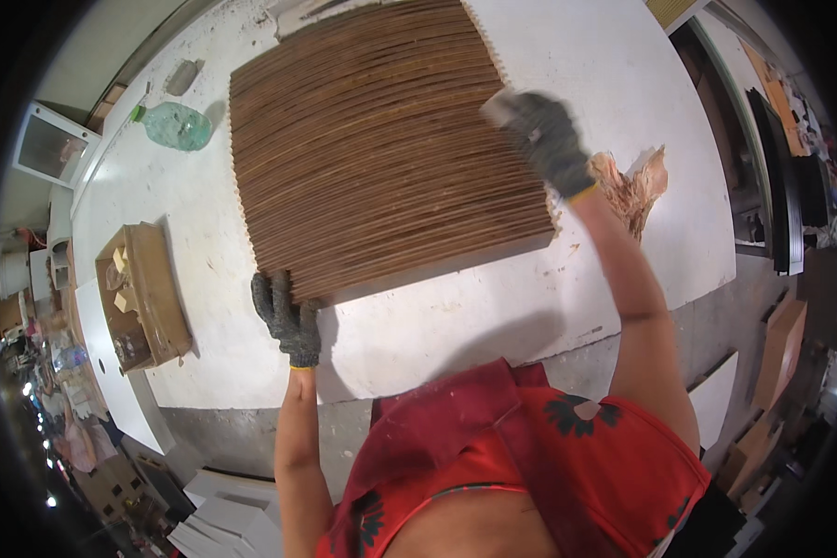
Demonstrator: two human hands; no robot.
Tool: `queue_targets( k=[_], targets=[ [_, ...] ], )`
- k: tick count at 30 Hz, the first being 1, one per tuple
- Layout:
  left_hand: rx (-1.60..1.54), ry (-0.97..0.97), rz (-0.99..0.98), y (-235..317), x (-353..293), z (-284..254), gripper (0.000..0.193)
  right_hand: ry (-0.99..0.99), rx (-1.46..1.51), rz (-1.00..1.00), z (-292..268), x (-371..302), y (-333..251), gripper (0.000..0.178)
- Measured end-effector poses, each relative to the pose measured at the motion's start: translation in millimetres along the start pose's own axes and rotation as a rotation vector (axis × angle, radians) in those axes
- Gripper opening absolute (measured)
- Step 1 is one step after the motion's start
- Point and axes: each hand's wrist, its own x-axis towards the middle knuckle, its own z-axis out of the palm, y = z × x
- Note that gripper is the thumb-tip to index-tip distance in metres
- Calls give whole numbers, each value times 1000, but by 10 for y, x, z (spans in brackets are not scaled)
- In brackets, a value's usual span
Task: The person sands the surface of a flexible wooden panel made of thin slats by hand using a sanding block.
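A large stack of dark brown wood strips (381,158), laid side by side with jagged ends, covers the middle of the white table (428,325). My left hand (288,316), in a dark grey knitted glove, rests against its near left corner, fingers stretched and apart. Over the right side of the strips, my gloved right hand (549,139) is closed on a small pale block (500,109). That hand is smeared by motion, so the block's exact kind is unclear. Crumpled brownish paper or cloth (634,191) lies beside my right wrist.
On the left stand an open cardboard box (163,298) with small pale pieces and a greenish clear plastic bottle (177,126) lying down. A small grey block (184,77) lies behind the bottle. White boards (223,511) lean below the table, and brown panels (779,353) stand at right.
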Motion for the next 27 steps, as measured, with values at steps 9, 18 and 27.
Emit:
queue_targets(
  k=[9, 18, 27],
  targets=[
    [-35, -24, -26, 106, 17, -37, 62, 19, -968, -177, -293, -203, -16, 18],
    [-37, -15, 8, 84, 9, -1, 57, -130, -453, -325, 827, -954, -559, 13],
    [-44, 14, -3, 64, 65, 43, 62, 389, -652, -326, -479, -843, 298, 31]
  ],
)
